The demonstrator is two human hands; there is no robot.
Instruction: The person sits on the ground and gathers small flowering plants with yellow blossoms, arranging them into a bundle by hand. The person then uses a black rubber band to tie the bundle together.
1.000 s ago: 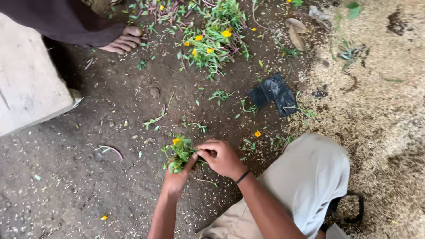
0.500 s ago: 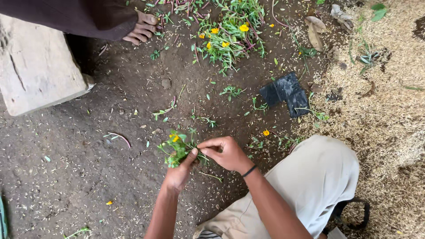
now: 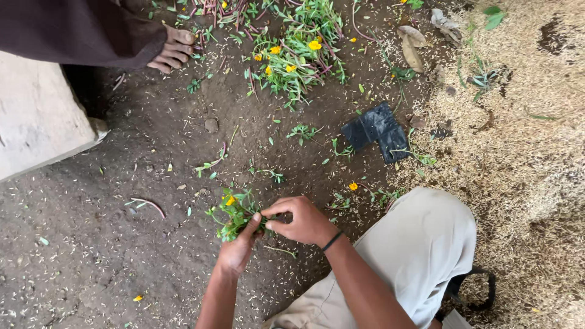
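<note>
Near the bottom centre, over bare dirt: both hands meet on one small bunch of cuttings.

Left hand (image 3: 239,250): closed around the stems of the bunch of green sprigs (image 3: 234,213), thumb up against them, the leafy tops sticking out to the far left.

Right hand (image 3: 303,220): curled, thumb and forefinger pinched at the stem ends right where the left thumb presses; a dark band sits on the wrist.

Bunch: held just above the ground, one yellow bloom (image 3: 230,200) showing among the leaves.

Change over the last second: the hands keep the same clasp and the same place beside the knee; the sprigs sit a little more gathered and upright, and the view has slid so that more of the far pile shows. Nothing new has been picked up or put down.

What that suggests: the work looks like steady sorting or trimming of this one bunch, with the grip unchanged and the bunch not yet released.

Far pile (image 3: 298,52): a heap of the same green stems with yellow flowers, well apart from the hands, at the far centre.

Loose yellow flower (image 3: 353,186): on the dirt just right of the hands, near the knee.

Black plastic scrap (image 3: 375,129): between the pile and the knee in light trousers (image 3: 420,244).

Other person: a bare foot (image 3: 173,49) at the far left, next to a pale slab (image 3: 36,116).

Right side: dry husk litter (image 3: 524,140) covers the ground.
</note>
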